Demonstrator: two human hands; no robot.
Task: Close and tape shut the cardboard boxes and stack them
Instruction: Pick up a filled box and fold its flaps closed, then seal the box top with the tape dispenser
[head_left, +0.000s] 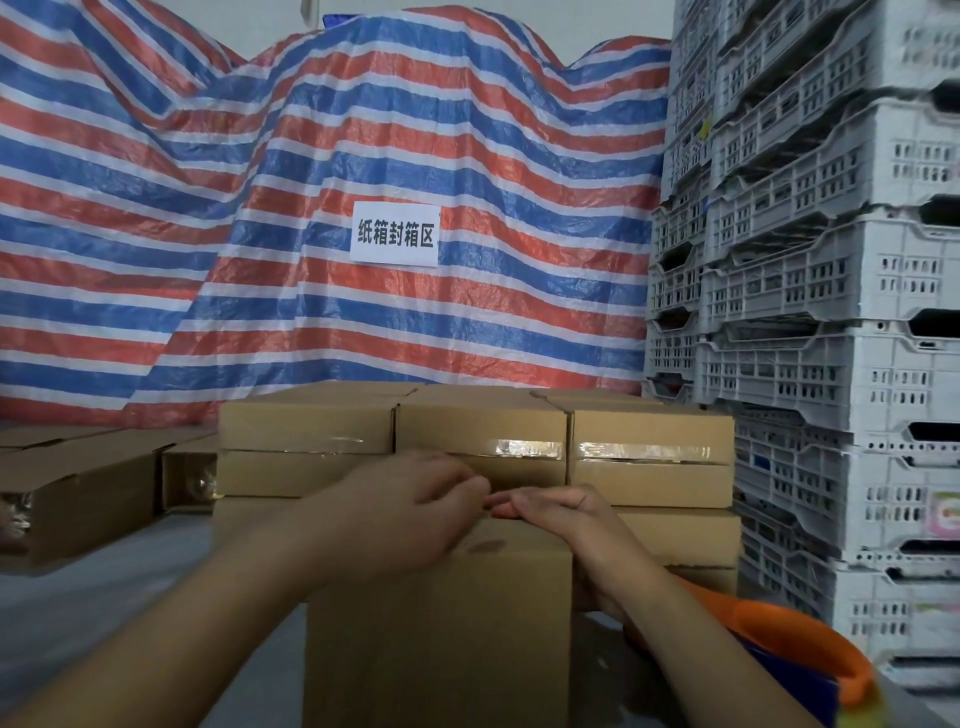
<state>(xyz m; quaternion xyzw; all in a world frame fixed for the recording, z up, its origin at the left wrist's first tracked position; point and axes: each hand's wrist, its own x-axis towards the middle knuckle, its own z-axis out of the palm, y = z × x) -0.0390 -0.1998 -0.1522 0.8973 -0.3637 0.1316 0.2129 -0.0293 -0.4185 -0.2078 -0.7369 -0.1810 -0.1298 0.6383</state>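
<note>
Warehouse packing area: stacked plastic crates (831, 312), striped tarpaulin (260, 208), cardboard boxes (478, 441).

Two bare forearms, left grip (410, 512) and right grip (566, 525), sleeveless, ringless.

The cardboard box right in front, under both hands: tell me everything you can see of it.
The cardboard box is plain brown, nearest the camera, in front of a stack of taped boxes. Its near side faces the camera, unmarked but for a faint dark smudge near the top. The left hand rests on its top far edge, fingers curled; the right hand lies at the top right corner. Any tape on it cannot be made out.
</note>
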